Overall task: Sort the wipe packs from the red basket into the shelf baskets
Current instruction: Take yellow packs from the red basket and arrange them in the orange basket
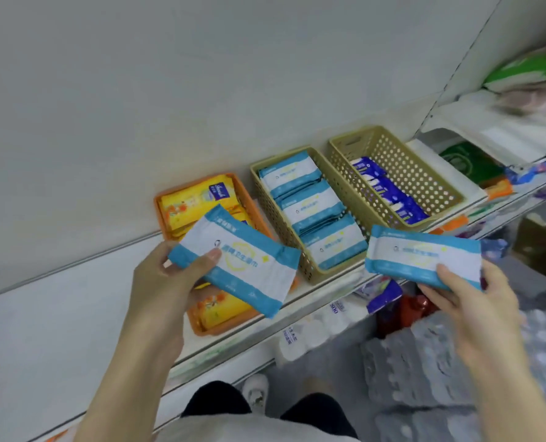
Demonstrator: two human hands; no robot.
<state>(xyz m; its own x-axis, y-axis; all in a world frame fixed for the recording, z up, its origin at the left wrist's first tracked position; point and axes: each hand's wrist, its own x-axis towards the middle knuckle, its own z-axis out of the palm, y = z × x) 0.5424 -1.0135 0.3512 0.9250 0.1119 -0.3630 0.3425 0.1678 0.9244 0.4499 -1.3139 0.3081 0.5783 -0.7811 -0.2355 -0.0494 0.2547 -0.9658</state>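
Note:
My left hand (169, 279) grips a light-blue-and-white wipe pack (243, 263) over the orange basket (164, 199), which holds yellow packs (188, 205). My right hand (466, 298) holds a second light-blue-and-white pack (424, 256) in front of the shelf edge, right of the middle beige basket (265, 193). That basket is filled with matching light-blue packs (313, 208). The right beige basket (424, 173) contains dark blue packs (389, 193). A red basket (405, 311) shows partly below the shelf, under my right hand.
The white shelf (58, 314) runs from lower left to upper right. Green and other packages (469, 164) lie at its far right. Bottled goods (313, 333) and shrink-wrapped bottles (440, 362) sit below. My legs and a white shoe (255, 390) are at the bottom.

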